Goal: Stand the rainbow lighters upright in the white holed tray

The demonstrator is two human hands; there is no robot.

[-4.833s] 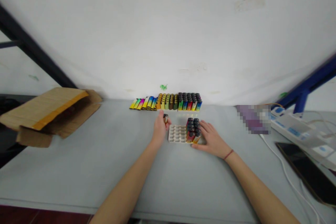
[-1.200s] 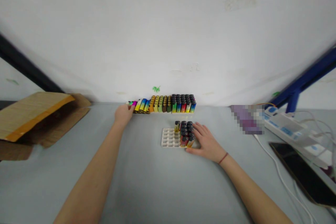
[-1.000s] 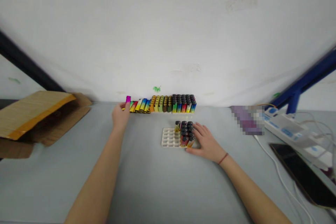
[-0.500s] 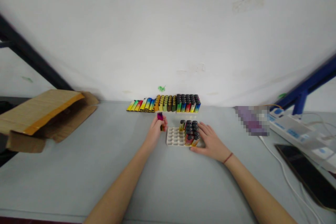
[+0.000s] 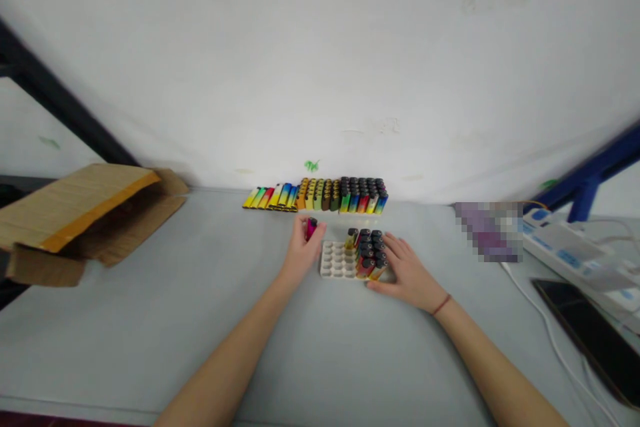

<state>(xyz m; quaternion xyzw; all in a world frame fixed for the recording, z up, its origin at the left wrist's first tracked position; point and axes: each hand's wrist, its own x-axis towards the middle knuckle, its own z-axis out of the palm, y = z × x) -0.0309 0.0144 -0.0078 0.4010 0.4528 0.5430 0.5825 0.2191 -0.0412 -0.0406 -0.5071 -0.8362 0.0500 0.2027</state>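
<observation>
Lighter (image 5: pixel 311 227), magenta-bodied, black-capped

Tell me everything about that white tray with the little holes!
The white tray looks like thin moulded plastic with rows of round pockets. It lies flat on the grey table. Its left pockets are empty; black-capped lighters stand upright in the right ones. The right hand rests against its right edge.

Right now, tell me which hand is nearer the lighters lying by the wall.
Left. The left hand, holding a pink lighter, is just before the lying lighters; the right hand rests farther off, at the tray.
</observation>
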